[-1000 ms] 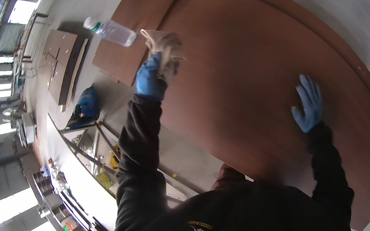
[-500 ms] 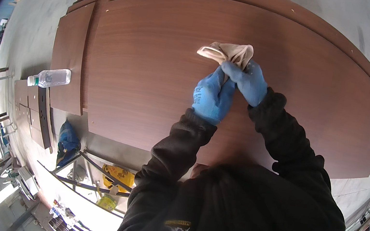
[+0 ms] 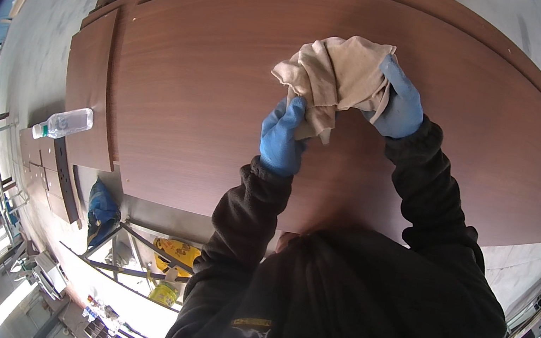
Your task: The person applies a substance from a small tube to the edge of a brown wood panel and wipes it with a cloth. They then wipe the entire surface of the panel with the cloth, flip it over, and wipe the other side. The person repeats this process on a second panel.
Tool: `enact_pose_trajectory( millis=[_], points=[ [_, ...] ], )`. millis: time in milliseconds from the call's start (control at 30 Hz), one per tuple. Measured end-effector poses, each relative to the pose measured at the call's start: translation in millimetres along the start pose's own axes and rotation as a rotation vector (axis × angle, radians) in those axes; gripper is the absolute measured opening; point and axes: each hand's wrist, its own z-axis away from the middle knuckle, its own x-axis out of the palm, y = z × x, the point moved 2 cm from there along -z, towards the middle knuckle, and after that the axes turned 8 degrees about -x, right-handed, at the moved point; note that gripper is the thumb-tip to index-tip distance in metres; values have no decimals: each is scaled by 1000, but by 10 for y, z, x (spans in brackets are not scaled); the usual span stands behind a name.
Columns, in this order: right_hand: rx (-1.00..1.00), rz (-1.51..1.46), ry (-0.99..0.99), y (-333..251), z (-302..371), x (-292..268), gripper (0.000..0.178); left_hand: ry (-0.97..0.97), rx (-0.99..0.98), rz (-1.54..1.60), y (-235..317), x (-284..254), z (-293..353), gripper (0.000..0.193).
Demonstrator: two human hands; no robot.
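Observation:
A crumpled beige cloth (image 3: 354, 72) hangs between my hands above a large brown wood-grain panel (image 3: 203, 100). My left hand (image 3: 283, 135), in a blue work glove, is closed on the cloth's lower left part, thumb on top. At the cloth's right edge, my right hand (image 3: 399, 105) in the same kind of glove grips it between thumb and fingers. Some fingers of both hands are hidden behind the fabric.
More brown panels lie under and beside the large one, including a smaller panel (image 3: 89, 88) at left. On it lies a clear plastic bottle (image 3: 70, 124). Near a metal frame at lower left are a blue bag (image 3: 103, 209) and a yellow bag (image 3: 176, 253).
My hands have moved apart, the left one leftward and down, the right one rightward. Between them the cloth has gone from a bunched wad to a wider, partly unfolded spread.

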Motion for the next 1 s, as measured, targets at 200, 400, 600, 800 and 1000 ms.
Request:
enact_pose_trajectory(
  millis=[200, 400, 600, 800, 1000],
  points=[
    [222, 332, 7, 130, -74, -216, 72, 158, 496, -1077, 239, 414, 121, 32],
    [226, 8, -170, 478, -19, -270, 71, -25, 472, -1429, 276, 704, 292, 22],
    [246, -148, 43, 467, -5, -355, 46, 53, 235, -421, 198, 261, 379, 38],
    [165, -112, 20, 386, 2, -280, 44, 59, 80, -263, 224, 85, 390, 38],
    [432, 69, -27, 616, -91, -372, 39, 1, 224, -480, 276, 157, 439, 38]
  ],
)
